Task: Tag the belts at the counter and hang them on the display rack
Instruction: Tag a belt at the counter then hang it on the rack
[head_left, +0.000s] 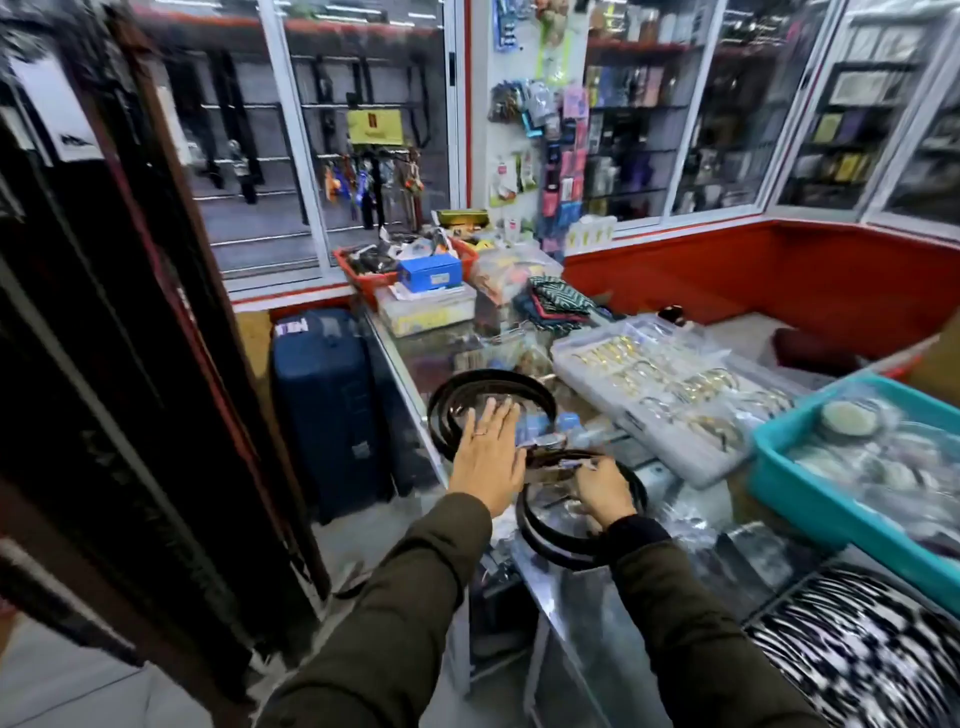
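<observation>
Two coiled dark belts lie on the glass counter (415, 364). The farther belt (524, 384) forms a wide loop near the counter's left edge. My left hand (488, 457) is flat over its near side, fingers spread, holding nothing. The nearer belt (550, 545) is a black coil closer to me. My right hand (605, 491) rests on its top, fingers pinched on the belt's buckle end (556, 465). A display rack (249, 156) with hanging belts stands behind glass at the back left.
A clear case of gold bangles (665, 395) and a teal tray (779, 467) crowd the counter's right side. Boxes and a red basket (363, 280) fill the far end. A navy suitcase (327, 410) stands on the floor left of the counter. Dark hanging belts (78, 364) fill the left.
</observation>
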